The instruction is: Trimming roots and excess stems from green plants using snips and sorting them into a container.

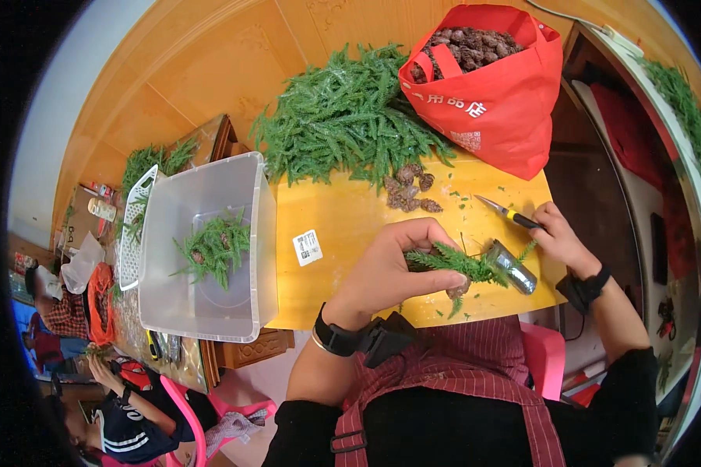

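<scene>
My left hand (pixel 413 268) pinches a green artificial pine sprig (pixel 479 267) between thumb and fingers, over the front of the yellow tabletop (pixel 331 284). A brown pine cone (pixel 458 289) shows just under the thumb, at the base of the sprig. In my right hand (pixel 559 237) is a pair of pliers (pixel 510 212) with yellow-and-black handles, its pointed jaws aimed to the far left, away from the sprig. Between my hands lies a dark, shiny cylinder (pixel 514 268), partly covered by needles; its kind is unclear.
A heap of green sprigs (pixel 350 117) and a red bag (pixel 498 117) full of pine cones stand at the back. Loose pine cones (pixel 409 187) lie before them. To the left, a translucent bin (pixel 202 311) holds finished-looking greenery (pixel 218 249). Another person (pixel 132 420) sits at lower left.
</scene>
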A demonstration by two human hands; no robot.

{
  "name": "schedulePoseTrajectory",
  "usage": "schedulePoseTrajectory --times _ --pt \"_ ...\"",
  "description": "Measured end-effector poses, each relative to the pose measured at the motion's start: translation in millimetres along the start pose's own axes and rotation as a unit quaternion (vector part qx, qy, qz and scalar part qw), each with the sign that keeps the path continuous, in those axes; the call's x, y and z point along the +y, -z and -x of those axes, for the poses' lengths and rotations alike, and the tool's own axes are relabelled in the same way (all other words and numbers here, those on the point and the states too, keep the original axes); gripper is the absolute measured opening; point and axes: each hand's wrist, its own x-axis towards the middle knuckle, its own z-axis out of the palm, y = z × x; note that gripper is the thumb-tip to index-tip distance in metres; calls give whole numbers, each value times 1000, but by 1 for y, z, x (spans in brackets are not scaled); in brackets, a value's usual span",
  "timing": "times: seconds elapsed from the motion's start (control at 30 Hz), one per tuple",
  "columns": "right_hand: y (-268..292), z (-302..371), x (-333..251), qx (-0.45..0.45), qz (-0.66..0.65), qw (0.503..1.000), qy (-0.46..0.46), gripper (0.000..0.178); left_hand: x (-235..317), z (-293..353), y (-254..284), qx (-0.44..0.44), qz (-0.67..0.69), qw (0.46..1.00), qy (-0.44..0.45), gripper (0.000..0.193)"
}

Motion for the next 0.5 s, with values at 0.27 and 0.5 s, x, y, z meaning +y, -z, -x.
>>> schedulePoseTrajectory --times 0.27,0.5 --pt "73 38 -94 -62 -251 965 -49 35 -2 0 9 -50 12 998 20 22" --pt "80 40 -125 -45 -168 981 88 23 1 -3 4 -36 2 999 13 22"
